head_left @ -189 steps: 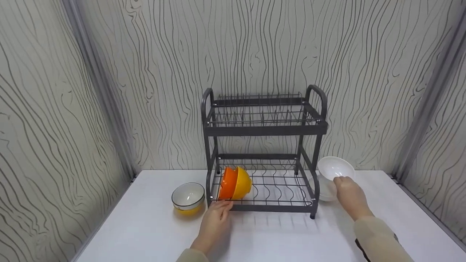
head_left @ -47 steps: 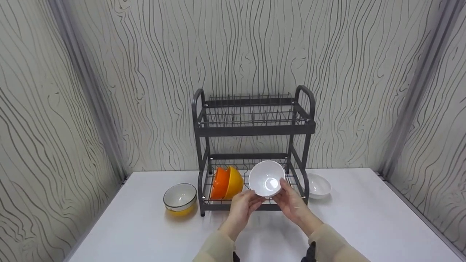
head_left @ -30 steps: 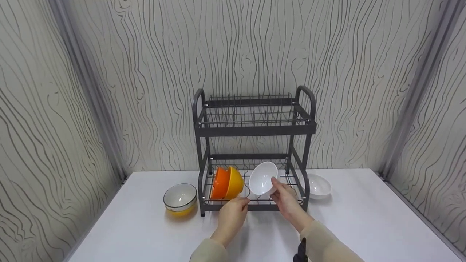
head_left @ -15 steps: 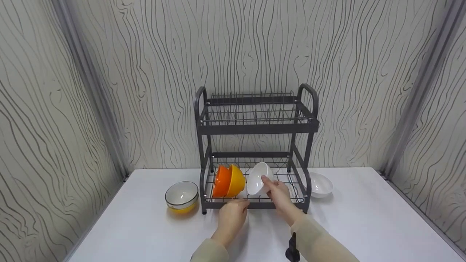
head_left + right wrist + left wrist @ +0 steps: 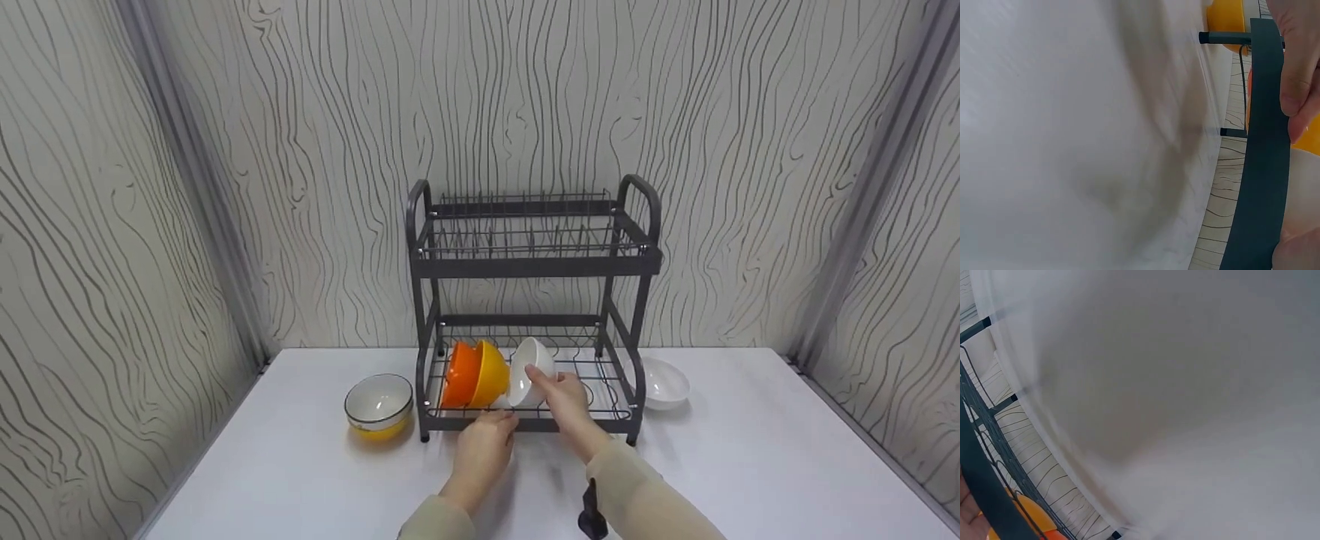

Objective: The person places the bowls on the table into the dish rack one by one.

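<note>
white bowl (image 5: 520,384) turned further on edge and shifted closer to the yellow bowl (image 5: 493,375), at the lower tier of the rack (image 5: 538,267).
right hand (image 5: 568,405) pinches its wall, thumb inside, other fingers outside; left hand (image 5: 481,448) is at the rack's front rail, fingers close together, gripping or not i cannot tell. orange bowl (image 5: 460,376) leans at the rack's left end.

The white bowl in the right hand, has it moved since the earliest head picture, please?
Yes, the white bowl moved left against the dish rack, from outside its right end into its lower level.
</note>
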A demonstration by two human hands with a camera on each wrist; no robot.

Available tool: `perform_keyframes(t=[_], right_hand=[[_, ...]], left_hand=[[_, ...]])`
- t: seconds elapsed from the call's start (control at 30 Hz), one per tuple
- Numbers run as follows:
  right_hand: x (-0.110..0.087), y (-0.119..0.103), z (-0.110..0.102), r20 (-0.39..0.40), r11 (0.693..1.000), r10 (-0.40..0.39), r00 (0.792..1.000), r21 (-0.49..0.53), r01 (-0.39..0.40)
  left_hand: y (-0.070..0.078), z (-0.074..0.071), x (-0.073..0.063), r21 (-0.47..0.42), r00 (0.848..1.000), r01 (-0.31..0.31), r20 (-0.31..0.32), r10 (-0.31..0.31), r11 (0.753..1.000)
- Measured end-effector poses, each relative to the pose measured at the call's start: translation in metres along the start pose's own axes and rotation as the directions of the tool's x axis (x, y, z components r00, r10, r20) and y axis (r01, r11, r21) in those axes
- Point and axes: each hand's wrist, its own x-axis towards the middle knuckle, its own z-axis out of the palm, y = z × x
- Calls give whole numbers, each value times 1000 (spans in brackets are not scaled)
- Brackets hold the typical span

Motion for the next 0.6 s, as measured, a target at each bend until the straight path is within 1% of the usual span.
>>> perform_keyframes(t=[0.1, 0.23, 0.33, 0.5, 0.6], right_hand=[[0, 0, 2, -3, 1000, -5, 1000, -22, 5], [0, -1, 6, -15, 999, -17, 1000, -40, 17], [0, -2, 9, -26, 999, -13, 1000, -34, 13], [0, -4, 16, -71, 997, -57, 996, -58, 53], [-1, -7, 19, -80, 995, -67, 995, -72, 62]], left_hand=[[0, 0, 0, -1, 1000, 1, 6, -1, 1000], [0, 1, 1, -25, 999, 24, 31, -23, 999], [0, 1, 1, -48, 998, 42, 44, -40, 998], [1, 0, 0, -65, 999, 47, 20, -46, 997], [2, 0, 1, -78, 998, 54, 22, -52, 995]])
